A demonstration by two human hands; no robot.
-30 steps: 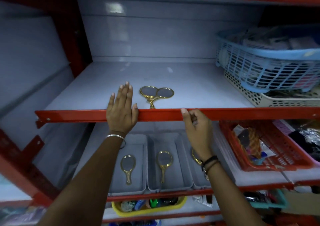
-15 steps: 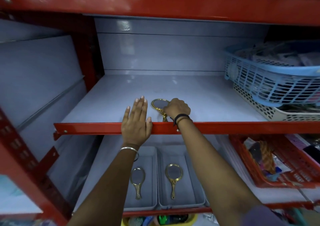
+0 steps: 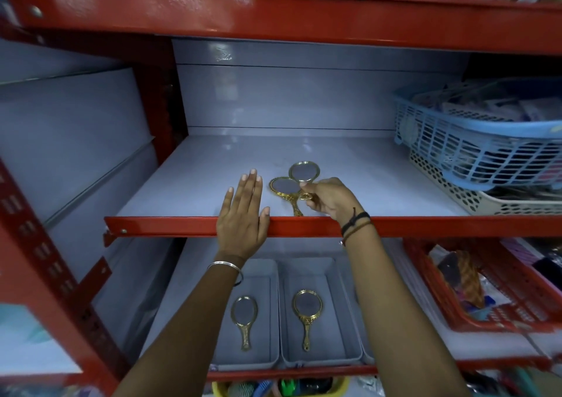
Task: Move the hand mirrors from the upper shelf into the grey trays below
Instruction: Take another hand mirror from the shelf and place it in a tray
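Two gold-framed hand mirrors are on the upper shelf [image 3: 380, 183]. My right hand [image 3: 330, 197] grips the handle of the raised mirror [image 3: 304, 171], tilted up off the shelf. The other mirror [image 3: 284, 187] lies flat beside it. My left hand [image 3: 243, 211] rests flat on the shelf's red front lip, fingers together, holding nothing. Below, two grey trays [image 3: 275, 305] [image 3: 334, 287] each hold one gold mirror [image 3: 244, 317] [image 3: 307, 314]. My right forearm hides most of a third tray.
A blue basket [image 3: 474, 141] sits on a cream perforated basket [image 3: 486, 202] at the upper shelf's right. A red basket [image 3: 486, 299] of goods stands right of the trays. A yellow tub [image 3: 222, 389] with combs is on the shelf beneath. Red uprights frame the left.
My right hand rose from the shelf lip to the mirrors, closed on one handle and lifted that mirror. My left hand stayed on the lip. The view tilted upward.
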